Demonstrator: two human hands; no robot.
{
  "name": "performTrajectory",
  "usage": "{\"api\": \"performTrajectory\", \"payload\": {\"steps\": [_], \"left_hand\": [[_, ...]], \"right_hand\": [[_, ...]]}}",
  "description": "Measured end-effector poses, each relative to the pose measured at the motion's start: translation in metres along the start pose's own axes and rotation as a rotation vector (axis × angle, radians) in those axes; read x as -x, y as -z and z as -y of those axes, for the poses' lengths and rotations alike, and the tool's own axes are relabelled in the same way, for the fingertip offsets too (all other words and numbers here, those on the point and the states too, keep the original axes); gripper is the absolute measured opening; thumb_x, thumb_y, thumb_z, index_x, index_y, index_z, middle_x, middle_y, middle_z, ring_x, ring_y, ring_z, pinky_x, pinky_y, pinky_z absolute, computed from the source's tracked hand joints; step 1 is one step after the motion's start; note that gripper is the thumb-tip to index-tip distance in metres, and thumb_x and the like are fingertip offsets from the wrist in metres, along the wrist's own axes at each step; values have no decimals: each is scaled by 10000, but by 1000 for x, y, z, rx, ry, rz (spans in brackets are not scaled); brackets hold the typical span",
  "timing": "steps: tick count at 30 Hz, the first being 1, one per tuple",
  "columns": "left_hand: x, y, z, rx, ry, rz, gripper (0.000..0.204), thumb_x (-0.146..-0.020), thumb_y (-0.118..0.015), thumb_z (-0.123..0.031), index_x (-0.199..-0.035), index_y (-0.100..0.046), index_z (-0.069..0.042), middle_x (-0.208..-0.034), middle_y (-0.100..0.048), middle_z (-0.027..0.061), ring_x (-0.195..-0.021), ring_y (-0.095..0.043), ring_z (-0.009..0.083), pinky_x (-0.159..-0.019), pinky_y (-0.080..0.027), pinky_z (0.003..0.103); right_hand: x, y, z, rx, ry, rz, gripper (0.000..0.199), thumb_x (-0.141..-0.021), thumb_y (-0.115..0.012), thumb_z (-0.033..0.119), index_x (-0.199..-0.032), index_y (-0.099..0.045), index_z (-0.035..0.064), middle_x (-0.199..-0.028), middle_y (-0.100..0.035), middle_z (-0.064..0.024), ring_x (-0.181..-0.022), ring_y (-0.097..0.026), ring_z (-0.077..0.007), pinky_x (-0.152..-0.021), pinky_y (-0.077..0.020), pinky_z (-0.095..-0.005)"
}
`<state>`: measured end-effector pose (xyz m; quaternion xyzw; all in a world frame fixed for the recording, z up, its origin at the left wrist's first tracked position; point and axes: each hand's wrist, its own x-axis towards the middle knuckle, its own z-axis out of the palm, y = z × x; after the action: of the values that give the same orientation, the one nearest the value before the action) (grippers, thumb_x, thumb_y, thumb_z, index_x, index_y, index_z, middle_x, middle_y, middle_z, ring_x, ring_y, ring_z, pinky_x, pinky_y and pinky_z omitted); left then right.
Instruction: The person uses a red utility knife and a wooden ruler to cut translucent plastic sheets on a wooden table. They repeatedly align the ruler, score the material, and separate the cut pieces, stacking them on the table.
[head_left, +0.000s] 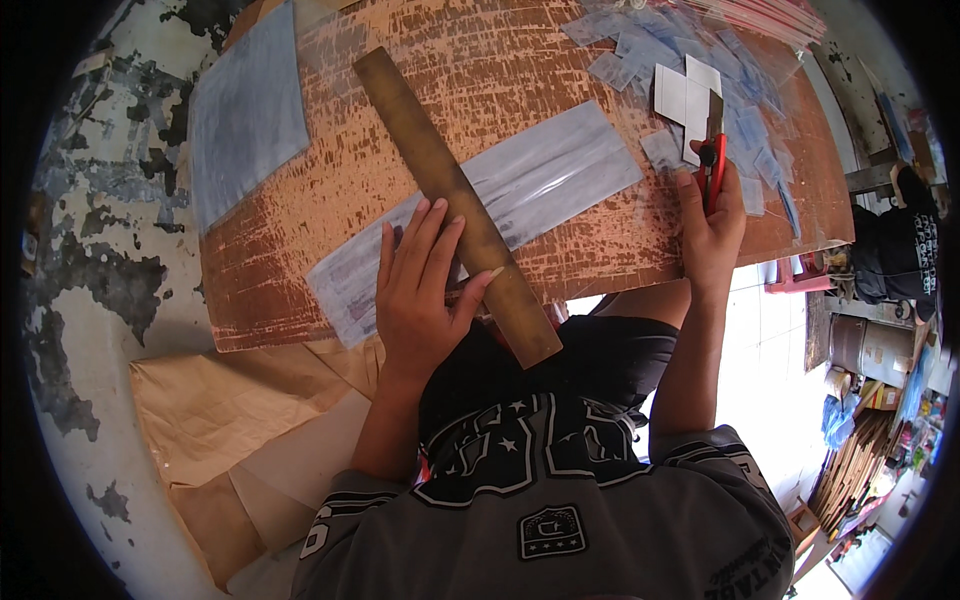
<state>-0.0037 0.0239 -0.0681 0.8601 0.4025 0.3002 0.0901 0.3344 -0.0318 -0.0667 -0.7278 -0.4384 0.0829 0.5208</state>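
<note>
Left hand [418,290], fingers spread, is pressing the brass straightedge [455,200] across the clear plastic strip [520,190] mid-table; right hand [712,225] is gripping a red utility knife [711,160] at right. Measuring step; next calls for bringing the blade to the straightedge

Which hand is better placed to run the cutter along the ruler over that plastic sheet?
Right. The right hand already holds the red cutter, off to the right of the plastic sheet. The left hand is pressing flat beside the ruler.
</note>
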Motion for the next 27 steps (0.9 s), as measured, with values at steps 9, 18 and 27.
{"api": "performTrajectory", "payload": {"steps": [9,18,27], "left_hand": [[-1,0,0,9,6,13,584,-964,-812,-350,-1444,-689,-41,-1570,-632,162,-1514,-550,381,-1300,-314,638],[-2,1,0,10,8,21,586,-960,-818,-350,-1438,-690,-37,-1563,-636,169,-1506,-561,376,-1297,-320,638],[-1,2,0,21,15,28,607,-942,-837,-333,-1448,-683,-35,-1562,-635,172,-1495,-569,378,-1288,-328,641]], "right_hand": [[1,0,-1,1,-27,1,384,-1066,-752,246,-1373,-679,26,-907,-626,-35,-846,-571,-137,-797,-497,-304],[0,0,2,2,6,-3,386,-1062,-751,232,-1383,-679,29,-911,-625,-36,-848,-574,-141,-804,-500,-306],[-1,0,1,26,-3,-4,376,-1057,-748,210,-1383,-678,37,-906,-620,-42,-840,-577,-144,-799,-500,-309]]}}
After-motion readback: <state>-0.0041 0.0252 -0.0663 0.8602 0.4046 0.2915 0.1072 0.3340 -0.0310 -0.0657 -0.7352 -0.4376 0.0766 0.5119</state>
